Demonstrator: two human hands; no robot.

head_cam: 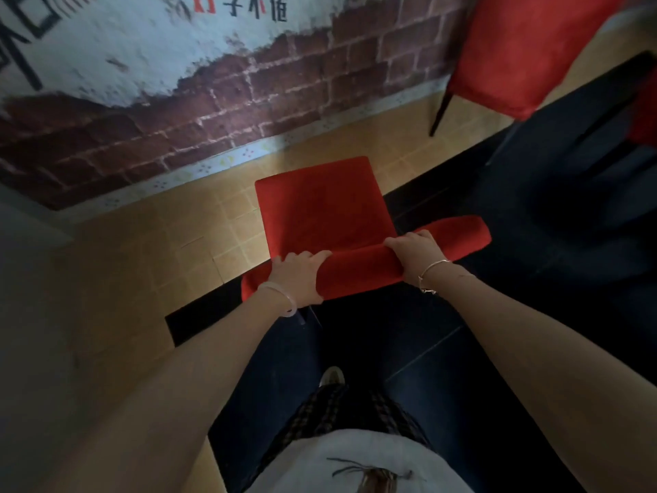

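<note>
White top (355, 453) is filling the near edge. L hand (297, 275) and R hand (414, 252) are each gripping the backrest (359, 275) of the red chair (320, 204), fingers curling over its top. Chair is standing on tan/black floor tiles (213, 225) near the brick wall (284, 83), w/ a 2nd red chair (526, 48) well apart, upper right.

Two red chairs (320, 208) (515, 55), two hands (298, 272) (416, 250), two bracelets (281, 297) (432, 275) and one shoe (332, 375)
</note>
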